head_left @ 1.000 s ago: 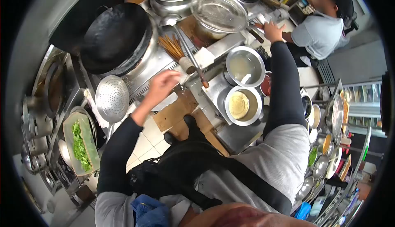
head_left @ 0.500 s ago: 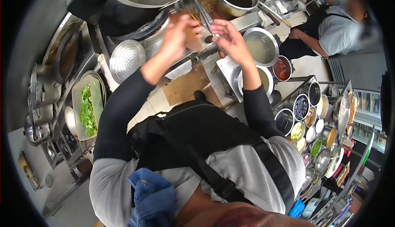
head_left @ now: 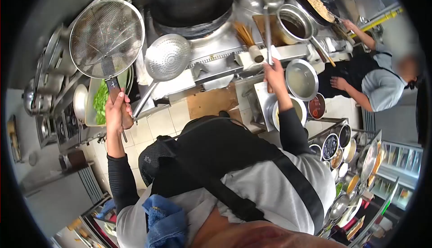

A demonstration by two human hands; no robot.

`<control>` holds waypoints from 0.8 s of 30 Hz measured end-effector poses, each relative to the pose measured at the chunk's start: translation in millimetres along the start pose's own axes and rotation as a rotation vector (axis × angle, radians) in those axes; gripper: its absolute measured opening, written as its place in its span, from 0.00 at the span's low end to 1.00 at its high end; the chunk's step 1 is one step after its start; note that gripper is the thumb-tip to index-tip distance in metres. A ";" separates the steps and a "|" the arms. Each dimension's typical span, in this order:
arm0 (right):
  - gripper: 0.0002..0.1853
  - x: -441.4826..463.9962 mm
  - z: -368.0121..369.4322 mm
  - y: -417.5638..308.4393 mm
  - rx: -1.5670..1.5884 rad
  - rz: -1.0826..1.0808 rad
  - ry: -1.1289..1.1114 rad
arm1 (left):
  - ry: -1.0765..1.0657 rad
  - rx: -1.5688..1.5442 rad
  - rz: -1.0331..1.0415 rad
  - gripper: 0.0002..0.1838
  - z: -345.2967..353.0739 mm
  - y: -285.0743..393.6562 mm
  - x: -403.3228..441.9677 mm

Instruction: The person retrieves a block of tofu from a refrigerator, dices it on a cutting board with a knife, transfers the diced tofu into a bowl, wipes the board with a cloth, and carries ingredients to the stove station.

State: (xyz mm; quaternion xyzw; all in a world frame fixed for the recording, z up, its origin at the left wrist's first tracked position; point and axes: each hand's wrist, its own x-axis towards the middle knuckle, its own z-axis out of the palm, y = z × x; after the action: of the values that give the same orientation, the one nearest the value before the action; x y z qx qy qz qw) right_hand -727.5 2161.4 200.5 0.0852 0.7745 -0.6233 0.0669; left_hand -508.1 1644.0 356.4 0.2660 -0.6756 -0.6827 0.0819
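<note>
My left hand (head_left: pixel 118 110) is closed around the wooden handle of a round mesh strainer (head_left: pixel 107 38), held up at the left. Below that strainer, a tub of chopped greens (head_left: pixel 100 106) is partly covered. A perforated skimmer (head_left: pixel 167 58) rests beside it, its handle pointing toward my left hand. My right hand (head_left: pixel 275 76) grips the handle of a long metal ladle (head_left: pixel 267 34); its bowl end lies near a steel pot and is hard to make out. Left of the ladle lies a bamboo brush (head_left: pixel 246 36).
A black wok (head_left: pixel 191 2) sits on the stove at the back. A pot of dark liquid (head_left: pixel 294 23) and a bowl of cloudy liquid (head_left: pixel 301 80) stand at the right. Another person (head_left: pixel 378 77) works there at a pan (head_left: pixel 315 6). Ingredient containers (head_left: pixel 330 146) fill a rack at lower right.
The mesh strainer has moved from above the wok to the left, now in my left hand. My hands have spread apart, and the right now holds the ladle upright in view.
</note>
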 end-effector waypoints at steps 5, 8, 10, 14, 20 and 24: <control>0.28 -54.6 -96.4 -128.8 0.069 0.028 -0.030 | -0.065 -0.055 0.030 0.25 -31.1 -5.7 1.4; 0.31 -44.8 -147.3 -175.1 -0.283 0.041 -0.004 | -0.128 -0.122 0.060 0.26 -30.8 -5.8 12.0; 0.22 -23.6 -168.5 -198.5 -0.546 0.054 -0.061 | -0.140 -0.074 0.077 0.25 -22.7 -2.9 17.5; 0.14 39.4 -184.8 -208.5 -1.367 -0.050 -0.315 | -0.147 -0.042 0.117 0.21 -5.2 -6.0 32.9; 0.11 50.4 -155.7 -180.5 -0.595 0.374 -0.110 | -0.130 -0.024 0.171 0.16 2.6 -13.9 34.1; 0.08 64.2 -153.7 -149.0 0.369 0.580 -0.073 | -0.138 -0.014 0.181 0.17 -5.4 -22.1 34.5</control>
State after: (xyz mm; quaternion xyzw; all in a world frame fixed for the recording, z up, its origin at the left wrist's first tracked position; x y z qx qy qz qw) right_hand -821.8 2283.6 362.1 0.2901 0.5892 -0.7106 0.2526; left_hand -529.2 1624.7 326.7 0.1557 -0.6963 -0.6937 0.0984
